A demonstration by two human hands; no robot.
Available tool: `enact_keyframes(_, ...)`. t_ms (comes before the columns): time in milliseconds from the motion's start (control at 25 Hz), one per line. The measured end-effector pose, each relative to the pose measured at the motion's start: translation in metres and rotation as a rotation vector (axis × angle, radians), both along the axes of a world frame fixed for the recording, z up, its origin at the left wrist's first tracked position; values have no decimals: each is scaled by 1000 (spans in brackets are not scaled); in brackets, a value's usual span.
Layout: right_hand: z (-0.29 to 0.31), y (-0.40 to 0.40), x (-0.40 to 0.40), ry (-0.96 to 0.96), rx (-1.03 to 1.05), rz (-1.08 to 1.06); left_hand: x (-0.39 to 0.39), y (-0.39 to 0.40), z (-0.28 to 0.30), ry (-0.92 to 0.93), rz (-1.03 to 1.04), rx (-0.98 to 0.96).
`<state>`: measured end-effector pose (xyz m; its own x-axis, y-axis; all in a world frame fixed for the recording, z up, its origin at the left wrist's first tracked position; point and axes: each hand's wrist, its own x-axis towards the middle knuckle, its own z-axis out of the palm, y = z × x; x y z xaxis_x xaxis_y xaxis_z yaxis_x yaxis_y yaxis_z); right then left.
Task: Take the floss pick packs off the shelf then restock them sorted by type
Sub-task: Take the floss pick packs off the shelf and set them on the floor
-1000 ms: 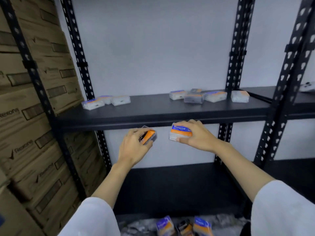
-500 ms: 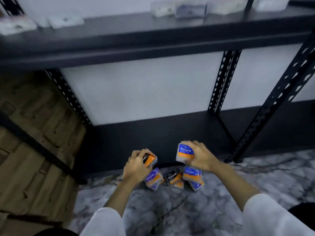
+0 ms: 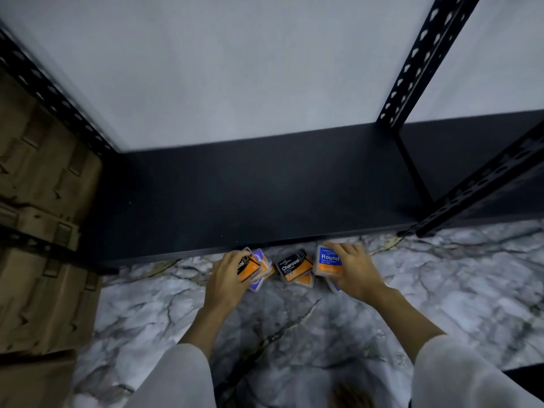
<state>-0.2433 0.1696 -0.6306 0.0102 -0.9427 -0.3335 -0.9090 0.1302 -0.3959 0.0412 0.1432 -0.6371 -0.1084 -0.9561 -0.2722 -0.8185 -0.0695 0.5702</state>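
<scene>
My left hand [image 3: 226, 278] grips a black-and-orange Charcoal floss pick pack [image 3: 248, 267] low over the marble floor, on top of a blue-and-orange pack [image 3: 262, 260] lying there. My right hand [image 3: 354, 269] holds a blue-and-orange Round pack [image 3: 328, 260], pressed down by the pile, with another pack partly hidden under it. Between my hands a second Charcoal pack [image 3: 294, 265] lies flat on an orange pack [image 3: 304, 280]. All the packs sit just in front of the bottom shelf's edge.
The black bottom shelf board [image 3: 250, 189] spans the view ahead, framed by perforated black uprights [image 3: 424, 54]. Stacked cardboard boxes [image 3: 41, 216] stand at the left. The marble-patterned floor [image 3: 294, 319] stretches toward me. The upper shelf is out of view.
My view has dropped from the upper shelf to the floor. Both hands carried their packs down from shelf height to the pile of packs in front of the bottom shelf.
</scene>
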Motion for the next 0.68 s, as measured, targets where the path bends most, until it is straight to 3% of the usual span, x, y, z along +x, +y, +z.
enact_keyframes(360, 3, 2, 1, -19, 37, -23, -3, -4, 0, -72, -37, 1)
enact_keyframes(680, 84, -4, 9, -74, 26, -35, -13, -12, 94, -113, -61, 6)
